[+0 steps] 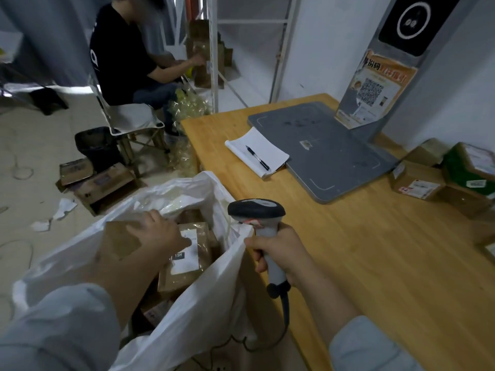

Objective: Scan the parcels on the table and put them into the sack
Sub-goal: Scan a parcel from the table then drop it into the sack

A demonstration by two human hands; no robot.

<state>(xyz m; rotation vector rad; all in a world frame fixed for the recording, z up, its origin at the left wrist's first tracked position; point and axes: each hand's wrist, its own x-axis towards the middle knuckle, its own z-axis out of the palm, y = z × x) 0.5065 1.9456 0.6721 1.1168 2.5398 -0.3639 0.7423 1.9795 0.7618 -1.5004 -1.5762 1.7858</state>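
A white plastic sack [203, 295] stands open beside the wooden table [375, 263]. Inside it lie several brown parcels, the top one [187, 266] bearing a white label. My left hand [158, 234] reaches into the sack mouth and holds a brown cardboard parcel [120, 239] by its edge, just above the others. My right hand [278, 253] grips the grey handle of a barcode scanner [257, 210] at the table's edge, and its fingers also pinch the sack's rim. More brown parcels [417, 183] sit at the table's right end.
A grey scanning pad [321, 148] with an upright stand, a notepad [257, 151] and a pen [258, 158] lie on the table's far part. A seated person [128, 62], a black bin [96, 148] and flattened boxes [101, 183] occupy the floor to the left.
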